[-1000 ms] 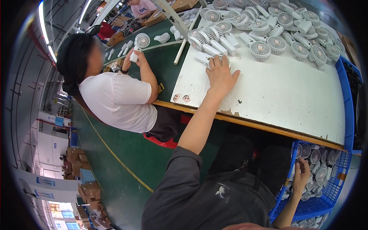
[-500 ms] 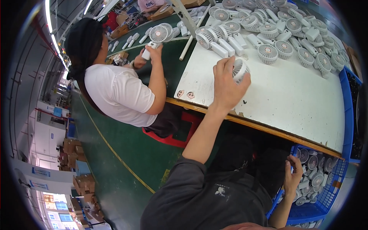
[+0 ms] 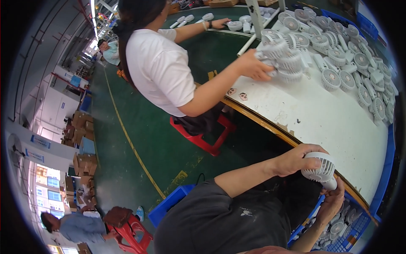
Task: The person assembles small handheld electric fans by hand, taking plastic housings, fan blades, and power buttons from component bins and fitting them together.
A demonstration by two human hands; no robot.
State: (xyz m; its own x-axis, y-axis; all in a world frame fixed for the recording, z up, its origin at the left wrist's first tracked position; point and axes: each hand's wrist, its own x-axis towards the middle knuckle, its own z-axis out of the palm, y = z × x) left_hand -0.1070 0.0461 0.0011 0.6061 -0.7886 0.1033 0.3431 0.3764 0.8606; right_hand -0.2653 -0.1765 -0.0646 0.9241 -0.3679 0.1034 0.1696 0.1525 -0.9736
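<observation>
In my left hand (image 3: 296,160) is a white handheld fan (image 3: 320,166), gripped round its caged head just past the table's front edge. The fan tilts, its short handle pointing down toward my right hand (image 3: 333,201). Fingers of that hand close on the end of the handle; part of their hold is hidden. Below my right forearm, a blue basket (image 3: 353,237) holds many similar fans (image 3: 337,228).
On the white table (image 3: 338,118) lies a large heap of fans (image 3: 361,61). A co-worker in a white shirt (image 3: 158,63) sits at left on a red stool (image 3: 203,142), one hand (image 3: 256,67) at several blurred fans. Another person (image 3: 80,228) is near a red stool at lower left.
My left hand has brought the fan from over the table toward me, down to my right hand, which now touches its handle. The co-worker has reached over the table; my view has shifted.
</observation>
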